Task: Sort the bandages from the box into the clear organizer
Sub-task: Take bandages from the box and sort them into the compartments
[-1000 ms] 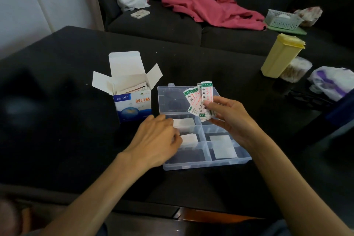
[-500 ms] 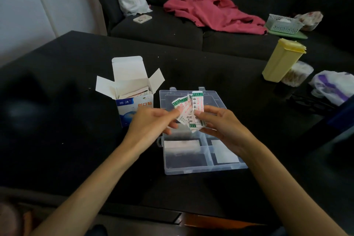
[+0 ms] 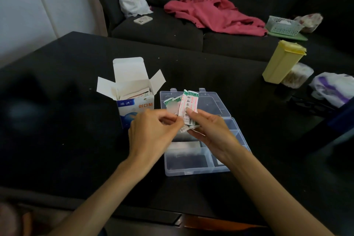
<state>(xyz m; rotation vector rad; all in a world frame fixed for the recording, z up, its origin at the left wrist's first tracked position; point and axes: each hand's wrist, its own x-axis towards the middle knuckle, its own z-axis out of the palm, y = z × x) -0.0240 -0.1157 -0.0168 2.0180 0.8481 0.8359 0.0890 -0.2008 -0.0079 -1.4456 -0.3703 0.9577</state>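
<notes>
A person's right hand pinches a fanned bundle of wrapped bandages above the open clear organizer, while the left hand nips one wrapper at the bundle's left edge between thumb and fingertips. More bandages stand in the open bandage box, just left of the organizer. Pulling one free could likely loosen the fan, spilling wrappers into the wrong compartments or onto the black table. Behind it, a dark sofa carries a red garment; a yellow container stands far right.
</notes>
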